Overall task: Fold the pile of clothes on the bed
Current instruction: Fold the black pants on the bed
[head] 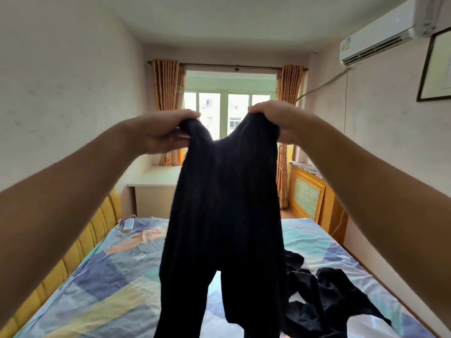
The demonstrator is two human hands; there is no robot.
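Note:
A pair of black trousers (227, 215) hangs in the air in front of me, its two legs dangling down over the bed (97, 276). My left hand (166, 132) grips the left end of the waistband. My right hand (275, 118) grips the right end, so the waist sags between the two. A loose heap of other black clothes (324, 296) lies crumpled on the right side of the bed, partly hidden behind the hanging trousers.
The bed has a pastel patchwork sheet and a yellow padded headboard (73, 250) along its left. A remote control (128, 224) lies at the far left corner. Beyond stand a white desk (153, 189), a curtained window and a wooden radiator cover (310, 193).

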